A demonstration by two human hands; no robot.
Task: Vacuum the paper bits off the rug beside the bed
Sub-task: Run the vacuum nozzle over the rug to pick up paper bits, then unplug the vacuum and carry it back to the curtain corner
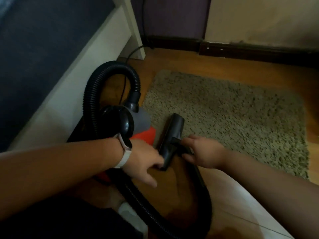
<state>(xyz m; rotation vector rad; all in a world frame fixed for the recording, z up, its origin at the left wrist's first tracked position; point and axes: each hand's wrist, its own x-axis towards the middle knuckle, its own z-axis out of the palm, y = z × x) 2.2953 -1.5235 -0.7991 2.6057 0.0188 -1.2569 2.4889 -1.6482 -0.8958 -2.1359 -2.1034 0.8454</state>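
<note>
One wide-angle camera, worn on the person's head, looks forward and steeply down from close above the floor (pixel 189 63); the bed (pixel 81 71) fills frame left, the wall (pixel 259 18) the top, the rug (pixel 233 109) lies centre-right.

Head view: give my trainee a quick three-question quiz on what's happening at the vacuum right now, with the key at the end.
1. True or false: the right hand grips the hose end at the nozzle.
2. The vacuum body stands: A) mid-rug; B) between the bed and the rug; C) on the bed.
3. Fill in: the white band is on the ____ wrist.
Key: 1 true; 2 B; 3 left.
</note>
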